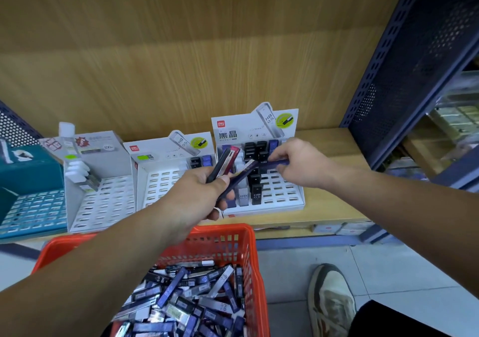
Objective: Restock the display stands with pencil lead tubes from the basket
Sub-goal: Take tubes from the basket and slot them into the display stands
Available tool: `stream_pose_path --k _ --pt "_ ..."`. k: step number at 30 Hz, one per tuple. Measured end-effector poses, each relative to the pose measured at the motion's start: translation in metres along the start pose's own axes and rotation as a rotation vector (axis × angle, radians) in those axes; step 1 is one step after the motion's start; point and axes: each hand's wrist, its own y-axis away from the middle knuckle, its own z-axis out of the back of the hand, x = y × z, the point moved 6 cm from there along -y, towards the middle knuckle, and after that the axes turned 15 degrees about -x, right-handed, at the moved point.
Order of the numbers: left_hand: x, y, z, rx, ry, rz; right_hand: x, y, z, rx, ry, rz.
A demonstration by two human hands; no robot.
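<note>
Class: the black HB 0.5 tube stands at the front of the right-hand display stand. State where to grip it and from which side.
Probably best to pinch the top end of the black tube from above, across its front and back faces. It stands upright in a slot of the display stand, and a pale tube crowds its left side.

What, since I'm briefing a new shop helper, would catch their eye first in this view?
The red basket at the bottom centre, heaped with pencil lead tubes, draws the eye first. Above it the left hand grips a fan of tubes while the right hand pinches a blue tube over the right display stand, whose slots are partly filled.
</note>
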Motion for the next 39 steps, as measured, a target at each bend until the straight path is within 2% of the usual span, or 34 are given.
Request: stream_pose_path --k 8,13,17,21,26,29,31,33,36,37,39 --pt "0.012 -0.023 0.002 0.002 -0.050 -0.007 0.007 -0.018 0.012 -0.171 -0.147 0.043" --pt "0.014 -0.028 0.002 0.030 -0.056 -0.024 0.008 -0.018 0.006 -0.157 -0.141 0.050" --pt "0.016 -0.032 0.006 0.045 -0.076 -0.032 0.001 -0.016 0.010 -0.221 -0.224 -0.041" --pt "0.018 -0.035 0.008 0.057 -0.069 -0.016 -0.002 -0.014 0.002 -0.170 -0.320 -0.096" --pt "0.020 -0.035 0.007 0.091 -0.061 0.005 -0.004 -0.007 -0.011 -0.097 -0.133 -0.020" --pt "0.020 -0.036 0.007 0.103 -0.040 0.019 -0.001 -0.010 -0.011 -0.124 0.006 0.051" --pt "0.020 -0.035 0.008 0.110 -0.024 0.032 0.007 -0.010 -0.009 -0.139 0.185 0.151" --pt "0.020 -0.034 0.009 0.120 -0.020 0.041 0.020 -0.009 0.001 -0.217 0.233 0.201" --pt "0.019 -0.032 0.013 0.124 -0.023 0.040 0.043 -0.012 0.019 -0.330 -0.108 0.156" --pt "0.019 -0.031 0.014 0.120 -0.023 0.035 0.054 -0.014 0.021 -0.296 -0.234 0.126" --pt "0.016 -0.029 0.019 0.108 -0.017 0.019 0.079 -0.014 0.015 -0.114 -0.432 0.064"
